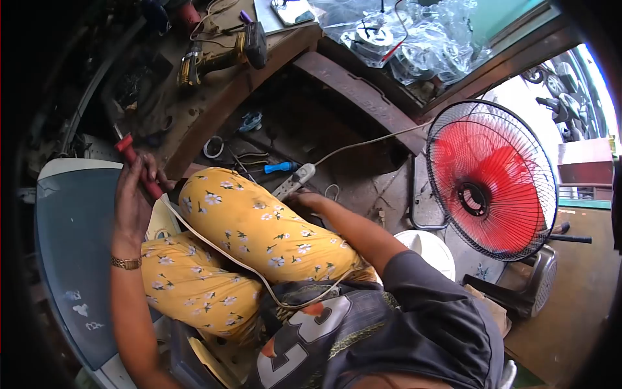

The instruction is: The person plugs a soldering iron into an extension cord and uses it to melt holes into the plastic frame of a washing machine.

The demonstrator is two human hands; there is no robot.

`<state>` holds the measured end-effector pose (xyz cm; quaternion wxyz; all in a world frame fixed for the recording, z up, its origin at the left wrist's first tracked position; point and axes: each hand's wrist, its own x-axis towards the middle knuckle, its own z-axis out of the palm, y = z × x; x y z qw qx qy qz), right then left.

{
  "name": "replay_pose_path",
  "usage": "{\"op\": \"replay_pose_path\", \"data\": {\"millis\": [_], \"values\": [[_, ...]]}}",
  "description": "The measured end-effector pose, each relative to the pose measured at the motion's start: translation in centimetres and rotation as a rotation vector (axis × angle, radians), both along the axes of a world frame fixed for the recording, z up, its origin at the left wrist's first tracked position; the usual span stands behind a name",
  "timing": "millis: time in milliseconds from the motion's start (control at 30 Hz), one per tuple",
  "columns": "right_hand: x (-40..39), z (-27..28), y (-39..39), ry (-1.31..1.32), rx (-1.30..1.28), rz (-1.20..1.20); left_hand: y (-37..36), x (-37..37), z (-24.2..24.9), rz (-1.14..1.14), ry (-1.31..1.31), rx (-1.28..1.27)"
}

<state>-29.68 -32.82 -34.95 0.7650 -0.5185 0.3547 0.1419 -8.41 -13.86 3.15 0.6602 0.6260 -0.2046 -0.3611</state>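
Note:
At the left, my left hand [135, 194] is closed around the red handle of a soldering iron [150, 185], its metal tip pointing up and left. A pale cord [243, 264] runs from the iron's lower end across my lap. Beyond my knee, my right hand [304, 199] is at a light grey power strip [299, 176], with fingers seemingly curled round its near part; my thigh and the strip partly hide them. The strip lies tilted, and its own cord leads off to the right.
A red fan [492, 188] in a black wire cage stands at the right. On the wooden bench [214, 117] lies a yellow-black cordless drill [220, 58]. A blue-handled tool [280, 167] and pliers [251, 157] lie below. Plastic-wrapped parts [414, 48] sit on the glass counter. A white bucket [427, 253] stands near my right arm.

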Motion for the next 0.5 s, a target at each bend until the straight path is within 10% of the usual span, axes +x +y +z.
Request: {"op": "replay_pose_path", "data": {"millis": [267, 367, 500], "values": [[-7.7, 8.7, -5.6, -0.062, -0.6, 0.948, 1.5, 1.3, -0.9, 0.011, 0.038, -0.018], [-9.1, 14.2, -6.7, -0.544, 0.522, 0.053, 0.8, 1.0, -1.0, 0.032, 0.061, -0.022], [-8.0, 21.8, -5.5, -0.77, 1.262, -0.193, 0.9, 0.8, -1.5, 0.005, 0.06, -0.013]]}}
